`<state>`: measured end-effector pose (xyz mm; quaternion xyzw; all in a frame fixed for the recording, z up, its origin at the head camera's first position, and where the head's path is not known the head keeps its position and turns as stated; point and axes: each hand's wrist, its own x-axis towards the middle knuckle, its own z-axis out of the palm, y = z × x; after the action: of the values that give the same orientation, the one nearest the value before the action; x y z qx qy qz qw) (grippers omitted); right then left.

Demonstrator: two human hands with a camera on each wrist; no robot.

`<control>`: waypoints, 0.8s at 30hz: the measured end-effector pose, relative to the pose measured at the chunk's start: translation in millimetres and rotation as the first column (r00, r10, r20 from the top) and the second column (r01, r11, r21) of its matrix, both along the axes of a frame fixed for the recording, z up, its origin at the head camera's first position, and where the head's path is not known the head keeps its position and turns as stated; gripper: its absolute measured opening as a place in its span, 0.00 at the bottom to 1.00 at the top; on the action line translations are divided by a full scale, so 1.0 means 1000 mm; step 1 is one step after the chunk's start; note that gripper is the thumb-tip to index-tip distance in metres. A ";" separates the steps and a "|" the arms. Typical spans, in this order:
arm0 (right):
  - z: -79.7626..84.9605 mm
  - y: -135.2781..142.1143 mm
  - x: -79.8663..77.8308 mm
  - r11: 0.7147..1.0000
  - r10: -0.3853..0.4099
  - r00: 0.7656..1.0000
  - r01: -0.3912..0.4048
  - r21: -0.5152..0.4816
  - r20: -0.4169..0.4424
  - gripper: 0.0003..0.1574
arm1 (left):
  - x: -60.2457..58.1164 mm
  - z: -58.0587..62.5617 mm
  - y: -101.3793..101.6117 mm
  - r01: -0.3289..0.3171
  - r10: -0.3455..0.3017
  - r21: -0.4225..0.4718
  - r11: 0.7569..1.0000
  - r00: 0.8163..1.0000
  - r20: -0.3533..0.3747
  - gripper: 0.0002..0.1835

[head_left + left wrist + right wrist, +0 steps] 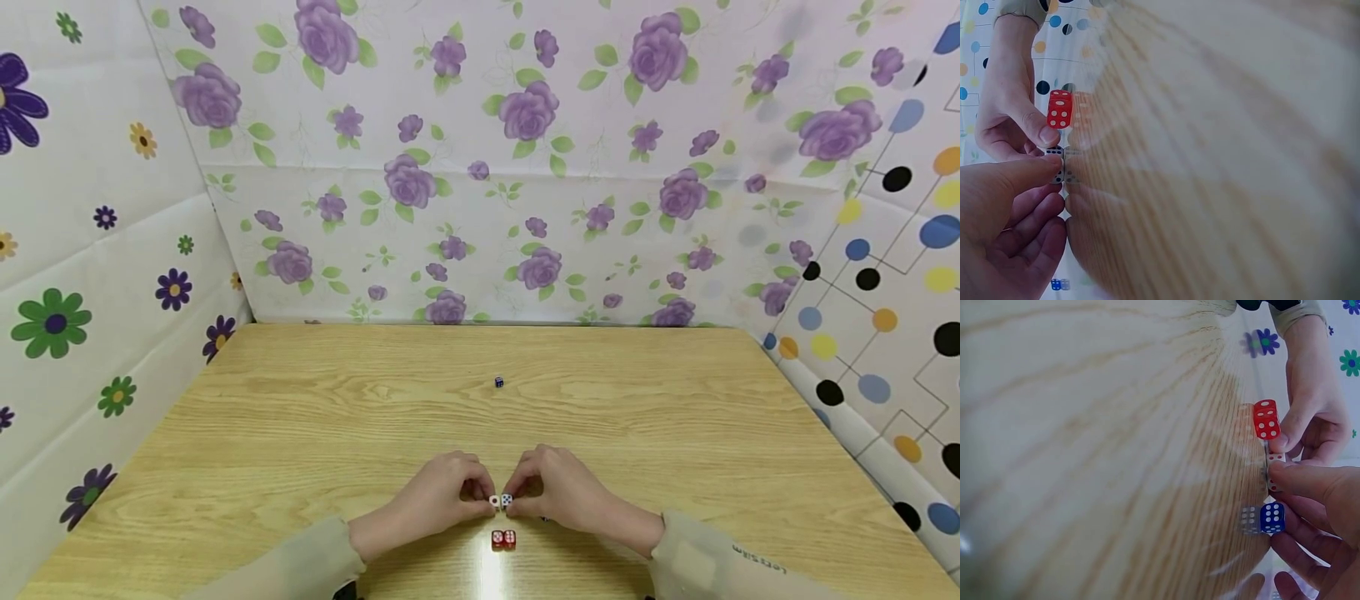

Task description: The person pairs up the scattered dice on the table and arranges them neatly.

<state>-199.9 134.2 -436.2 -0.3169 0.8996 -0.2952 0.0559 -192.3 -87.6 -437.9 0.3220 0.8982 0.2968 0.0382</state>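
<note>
Two white dice stand side by side on the table, their faces touching or nearly so. My left hand [450, 492] pinches the left white die [494, 501] between thumb and fingers. The right white die [507, 500], with dark pips, is pinched by my right hand [562, 493]. Just nearer to me sits a pair of red dice [504, 539] with white pips, side by side. Beneath the right hand is a blue die [1272, 517], close to its curled fingers and mostly hidden in the head view. Fingertips cover much of both white dice in the wrist views.
Another blue die [498, 382] lies farther back on the wooden table [337, 400], roughly in line with the white pair. A floral cloth [465, 208] hangs along the back edge, with patterned cloths at both sides. The glossy tabletop mirrors the dice.
</note>
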 end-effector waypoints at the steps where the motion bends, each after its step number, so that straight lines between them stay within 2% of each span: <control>1: 0.000 0.000 0.000 1.000 0.000 1.000 0.000 0.000 -0.004 0.04 | 0.000 0.000 0.000 0.000 0.000 0.001 1.000 1.000 0.002 0.06; 24: -0.002 0.000 0.000 1.000 0.012 1.000 -0.012 -0.011 -0.028 0.05 | 0.000 -0.001 0.001 0.002 -0.002 0.009 1.000 1.000 -0.009 0.06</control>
<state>-200.0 134.2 -437.8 -0.3266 0.8968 -0.2953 0.0434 -192.4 -86.8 -439.4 0.3244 0.8967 0.2994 0.0330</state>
